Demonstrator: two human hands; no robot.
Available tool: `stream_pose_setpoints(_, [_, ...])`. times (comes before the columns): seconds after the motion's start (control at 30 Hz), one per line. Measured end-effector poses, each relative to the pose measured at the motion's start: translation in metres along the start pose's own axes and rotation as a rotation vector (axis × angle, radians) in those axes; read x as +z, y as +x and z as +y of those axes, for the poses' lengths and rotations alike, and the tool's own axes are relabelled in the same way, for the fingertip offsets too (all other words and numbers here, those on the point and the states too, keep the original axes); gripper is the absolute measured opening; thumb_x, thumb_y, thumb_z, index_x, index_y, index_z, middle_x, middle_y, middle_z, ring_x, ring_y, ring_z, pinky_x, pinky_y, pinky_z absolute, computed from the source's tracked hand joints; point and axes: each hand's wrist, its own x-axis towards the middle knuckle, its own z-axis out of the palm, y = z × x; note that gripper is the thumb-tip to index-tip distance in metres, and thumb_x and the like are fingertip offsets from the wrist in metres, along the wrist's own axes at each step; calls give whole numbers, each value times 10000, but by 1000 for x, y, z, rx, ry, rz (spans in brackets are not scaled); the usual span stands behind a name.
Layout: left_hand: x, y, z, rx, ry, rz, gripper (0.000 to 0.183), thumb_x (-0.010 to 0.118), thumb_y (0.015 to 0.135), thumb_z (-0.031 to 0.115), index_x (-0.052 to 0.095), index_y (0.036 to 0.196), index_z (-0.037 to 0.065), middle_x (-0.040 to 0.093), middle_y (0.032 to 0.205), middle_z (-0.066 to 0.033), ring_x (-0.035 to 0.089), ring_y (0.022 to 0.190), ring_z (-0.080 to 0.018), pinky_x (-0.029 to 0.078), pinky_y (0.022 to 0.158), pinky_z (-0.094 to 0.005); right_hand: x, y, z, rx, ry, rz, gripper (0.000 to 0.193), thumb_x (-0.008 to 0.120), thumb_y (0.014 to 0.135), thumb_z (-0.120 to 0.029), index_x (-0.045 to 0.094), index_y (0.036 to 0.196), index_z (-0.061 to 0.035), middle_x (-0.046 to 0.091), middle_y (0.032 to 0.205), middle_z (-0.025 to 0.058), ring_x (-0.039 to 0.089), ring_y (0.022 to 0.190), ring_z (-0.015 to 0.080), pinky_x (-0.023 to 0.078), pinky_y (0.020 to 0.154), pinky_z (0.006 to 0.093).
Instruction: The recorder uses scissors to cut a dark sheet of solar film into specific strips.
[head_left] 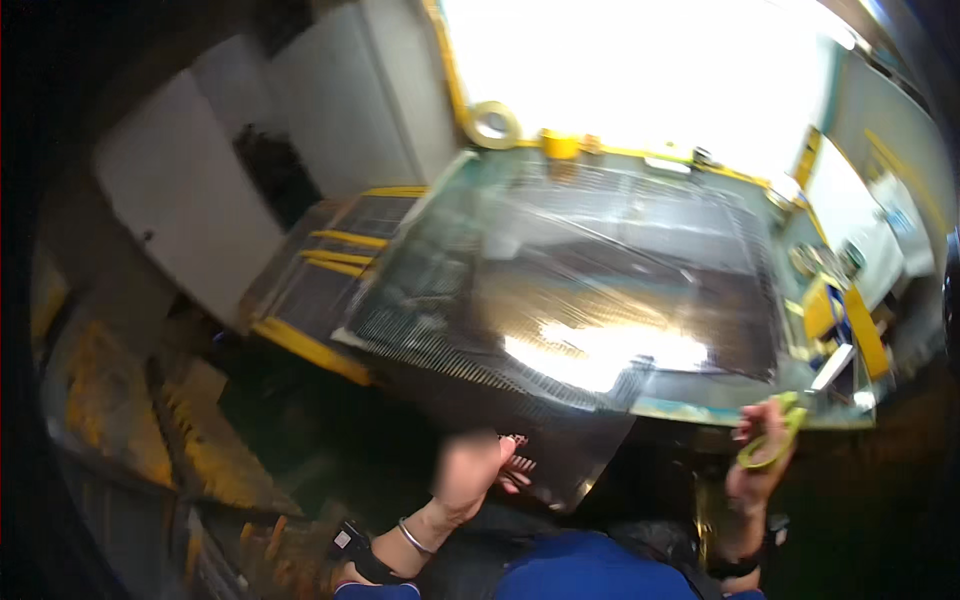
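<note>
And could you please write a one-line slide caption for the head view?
Left hand at a glossy dark sheet overhanging the worktable, right hand holding scissors with yellow-green handles.

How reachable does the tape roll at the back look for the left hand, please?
Probably not reachable: the tape roll stands past the glossy sheet, with the left hand on its near side.
</note>
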Motion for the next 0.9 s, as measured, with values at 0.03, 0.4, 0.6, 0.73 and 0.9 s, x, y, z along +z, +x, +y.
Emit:
stream_pose_setpoints(0.03, [12,3,-6,-23,-26,-70,193,531,871,155,605,914,-18,638,733,-123,629,605,-183,507,494,-233,1,-11,3,103,65,-100,235,502,871,-282,531,838,-51,575,730,74,528,571,127,422,513,223])
stream_pose_setpoints(0.4, [101,45,-53,-196,-218,-81,132,551,846,145,589,910,37,616,780,-81,603,664,-161,510,569,-259,-48,-102,38,731,-13,-402,289,450,903,-268,467,981,9,495,877,84,523,813,143,462,702,275])
stream_pose_setpoints(0.6, [135,61,-70,-417,-115,-363,177,550,847,215,593,875,46,592,740,-47,544,640,-124,426,569,-244,-36,-116,49,771,29,-413,302,426,915,-286,443,997,4,490,873,78,517,811,140,456,715,283])
stream_pose_setpoints(0.73, [153,64,-77,-340,18,-409,195,551,854,242,601,855,53,586,711,-28,526,634,-100,414,560,-231,-30,-113,63,591,-25,-425,323,372,928,-315,409,1035,-12,476,868,63,501,800,151,432,703,278])
stream_pose_setpoints(0.9, [168,57,-67,-402,38,-362,171,579,844,231,617,803,69,590,696,-2,505,608,-50,377,531,-165,-22,-106,62,373,-242,-363,367,314,933,-366,402,1051,-30,454,920,84,424,859,153,357,763,307])
